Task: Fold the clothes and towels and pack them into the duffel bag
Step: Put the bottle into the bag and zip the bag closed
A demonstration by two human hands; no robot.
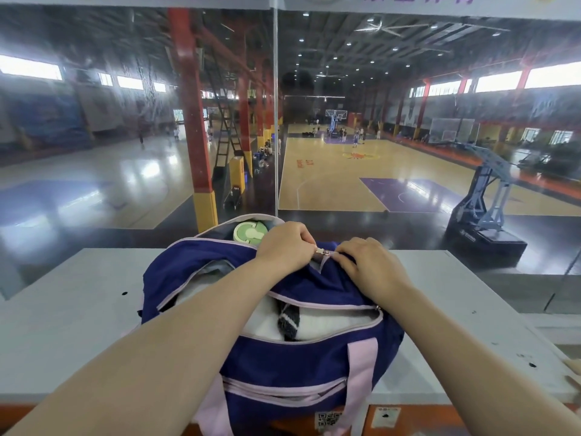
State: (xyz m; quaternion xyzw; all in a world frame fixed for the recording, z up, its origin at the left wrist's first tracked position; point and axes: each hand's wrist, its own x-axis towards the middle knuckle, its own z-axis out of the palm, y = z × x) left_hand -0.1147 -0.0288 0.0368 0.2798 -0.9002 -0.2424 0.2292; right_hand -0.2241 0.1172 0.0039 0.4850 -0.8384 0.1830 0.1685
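Purple bag (283, 357) sits mid-counter (78, 309), packed; your left hand (283, 247) pinches the zipper pull (321, 253), right hand (364, 262) clamps the fabric. Pull steadily, tucking the towel (330, 322) clear.

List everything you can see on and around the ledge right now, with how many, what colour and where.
duffel bag: one, dark blue with pale lilac trim and straps, on the ledge, main zip partly open
white fabric: one bundle, inside the bag's open main slot
dark knit piece: one, black with pale stripes, lying on the white fabric
round lid: one, green and white, at the bag's far end
zip pull: one, metal, on top of the bag
ledge: one, pale grey, in front of the glass
left hand: one, pinching the zip pull
right hand: one, pressing on the bag fabric beside the zip
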